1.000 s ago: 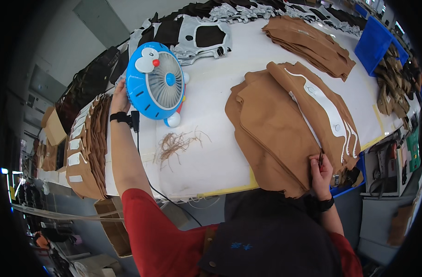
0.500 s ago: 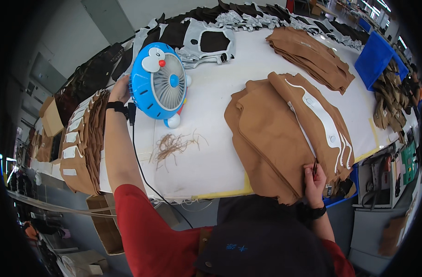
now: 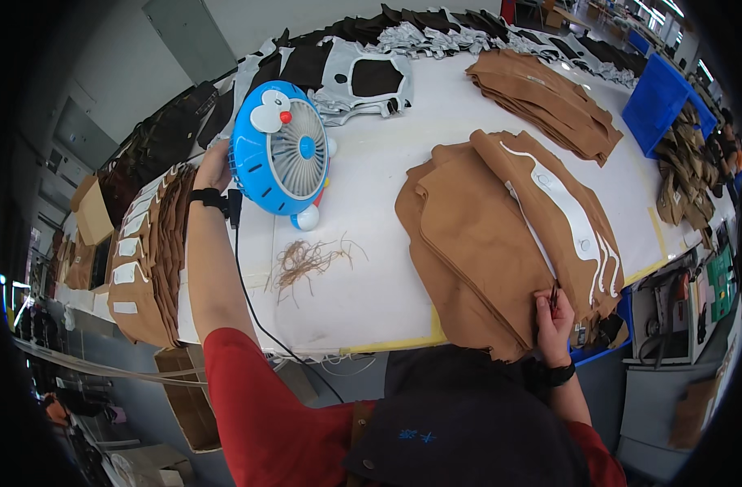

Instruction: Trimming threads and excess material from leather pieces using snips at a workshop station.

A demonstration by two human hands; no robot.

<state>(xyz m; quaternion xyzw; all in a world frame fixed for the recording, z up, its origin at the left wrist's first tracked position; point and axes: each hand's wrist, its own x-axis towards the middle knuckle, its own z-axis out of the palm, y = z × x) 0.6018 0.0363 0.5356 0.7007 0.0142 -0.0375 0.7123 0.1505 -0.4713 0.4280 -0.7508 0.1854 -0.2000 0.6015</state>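
My left hand (image 3: 215, 166) reaches behind a round blue desk fan (image 3: 282, 156) standing on the white table (image 3: 379, 187) and touches its back. My right hand (image 3: 553, 312) rests on the near edge of a stack of brown fabric pieces (image 3: 485, 243) and pinches a small thin tool against the cloth. White strips run along the stack's right side (image 3: 574, 223). A small heap of brown thread scraps (image 3: 306, 260) lies between fan and stack.
More brown pieces (image 3: 541, 89) lie at the back, with dark and grey cut pieces (image 3: 363, 77) behind the fan. A blue bin (image 3: 659, 101) stands at right. Brown stacks with white labels (image 3: 148, 252) line the left edge. A black cable (image 3: 249, 292) runs off the table.
My right hand has shifted slightly along the near edge of the brown stack. My left hand stays behind the fan.
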